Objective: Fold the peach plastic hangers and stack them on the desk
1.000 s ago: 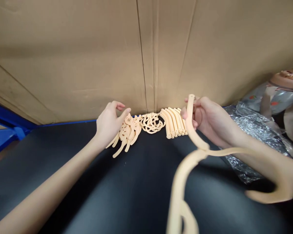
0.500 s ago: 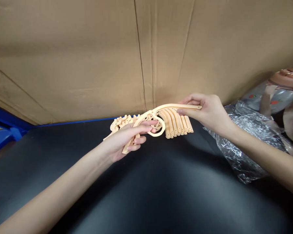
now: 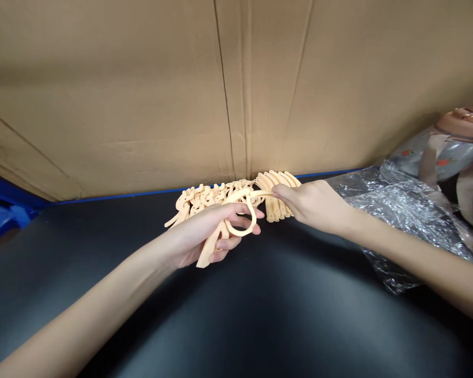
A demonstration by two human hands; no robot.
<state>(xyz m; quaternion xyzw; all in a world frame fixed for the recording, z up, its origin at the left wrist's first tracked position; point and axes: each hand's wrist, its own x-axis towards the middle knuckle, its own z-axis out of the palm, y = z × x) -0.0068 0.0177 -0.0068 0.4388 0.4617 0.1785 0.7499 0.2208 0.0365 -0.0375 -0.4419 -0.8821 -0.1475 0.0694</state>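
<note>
A beige folding clothes hanger (image 3: pixel 207 251) is held up in front of me. My left hand (image 3: pixel 205 228) is wrapped round one of its arms, with its fingers behind the rounded hook. My right hand (image 3: pixel 313 203) pinches the other arm, which points to the right; its far end is hidden by the fingers. Behind my hands, similar beige parts lie on the black table: a row of hooks and curved pieces (image 3: pixel 197 195) on the left, and a stack of arms with small holes at their ends (image 3: pixel 278 179) on the right.
A cardboard sheet (image 3: pixel 161 94) stands upright along the back of the black table (image 3: pixel 252 315). Crumpled clear plastic (image 3: pixel 402 210) lies to the right, beside a bag with brown straps (image 3: pixel 461 128). A blue metal frame (image 3: pixel 16 205) is at the left edge.
My right hand has moved left and slightly down, bringing its hanger arm closer to my left hand. The hanger has tilted, its hook lower, and more of the stacked arms shows behind.
</note>
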